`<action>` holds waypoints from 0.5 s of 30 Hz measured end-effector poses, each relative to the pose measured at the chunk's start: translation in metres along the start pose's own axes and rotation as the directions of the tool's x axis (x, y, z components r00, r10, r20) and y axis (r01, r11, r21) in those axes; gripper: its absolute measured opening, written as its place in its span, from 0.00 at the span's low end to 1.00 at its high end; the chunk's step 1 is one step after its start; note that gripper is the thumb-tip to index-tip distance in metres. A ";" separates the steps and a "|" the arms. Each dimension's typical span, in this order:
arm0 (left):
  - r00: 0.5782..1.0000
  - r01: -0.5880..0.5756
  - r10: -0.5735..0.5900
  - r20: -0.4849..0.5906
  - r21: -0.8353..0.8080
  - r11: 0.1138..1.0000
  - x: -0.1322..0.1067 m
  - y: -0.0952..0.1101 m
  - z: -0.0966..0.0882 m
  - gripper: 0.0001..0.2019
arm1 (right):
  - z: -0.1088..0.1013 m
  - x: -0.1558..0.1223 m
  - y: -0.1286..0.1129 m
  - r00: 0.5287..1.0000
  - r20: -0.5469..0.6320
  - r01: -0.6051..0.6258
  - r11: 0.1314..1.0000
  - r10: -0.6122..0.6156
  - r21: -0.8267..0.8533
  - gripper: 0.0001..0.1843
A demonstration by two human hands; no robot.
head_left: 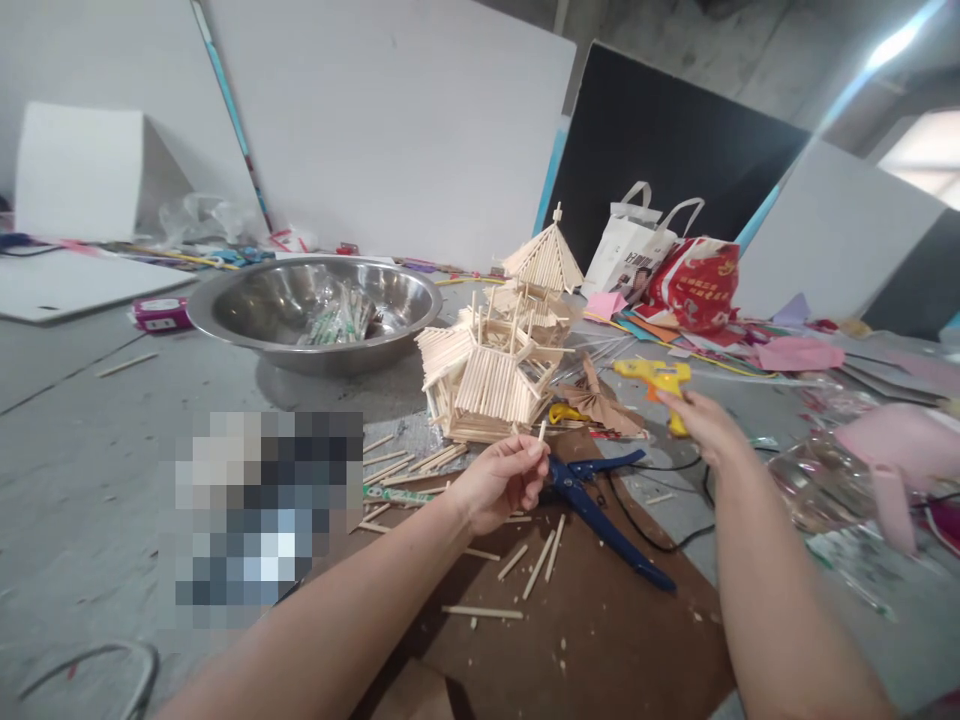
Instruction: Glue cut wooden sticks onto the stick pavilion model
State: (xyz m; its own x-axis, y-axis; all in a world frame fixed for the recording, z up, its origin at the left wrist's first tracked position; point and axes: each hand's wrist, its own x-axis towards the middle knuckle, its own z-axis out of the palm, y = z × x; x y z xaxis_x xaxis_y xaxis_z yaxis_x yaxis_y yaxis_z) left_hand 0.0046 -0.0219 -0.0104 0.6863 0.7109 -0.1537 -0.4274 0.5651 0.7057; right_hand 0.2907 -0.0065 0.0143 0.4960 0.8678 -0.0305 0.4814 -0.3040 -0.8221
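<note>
Between the thumb and fingers of my left hand (504, 478) is a short wooden stick (542, 431), held upright. My right hand (701, 425) grips the handle of a yellow hot glue gun (651, 374), whose nozzle points left. Just beyond my left hand stands a small pavilion model (499, 385) built of wooden sticks, with slatted roof panels. A pointed stick roof (545, 255) rises behind it. Blue-handled cutters (600, 510) lie beside my left hand on a brown board (600, 640). Loose sticks (536, 570) are scattered there.
A steel basin (315, 350) holding packs of sticks (341, 318) stands at the left. Behind are a white paper bag (626, 250) and a red bag (694, 285). A black cord (660, 545) runs across the right. Coloured paper and plastic litter the floor.
</note>
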 end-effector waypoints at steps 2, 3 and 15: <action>1.000 -0.023 0.023 0.001 0.023 0.999 0.000 -0.001 -0.001 0.10 | -0.004 -0.010 -0.014 0.996 0.065 0.052 0.981 -0.065 0.189 0.16; 0.999 -0.032 0.032 0.001 0.032 0.999 0.001 -0.001 -0.001 0.10 | -0.005 -0.017 -0.022 0.988 0.106 0.072 0.950 -0.109 0.303 0.15; 0.994 -0.079 0.089 -0.061 0.147 0.986 0.002 -0.001 -0.007 0.10 | 0.009 -0.075 -0.068 0.828 0.292 0.351 0.848 -0.479 0.397 0.10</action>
State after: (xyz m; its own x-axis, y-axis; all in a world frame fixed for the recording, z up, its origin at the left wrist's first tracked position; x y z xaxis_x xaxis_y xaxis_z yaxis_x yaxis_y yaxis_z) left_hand 0.0019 -0.0181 -0.0165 0.6084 0.7826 -0.1318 -0.3892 0.4390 0.8098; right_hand 0.2142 -0.0477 0.0679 -0.0314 0.9788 0.2025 0.2955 0.2026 -0.9336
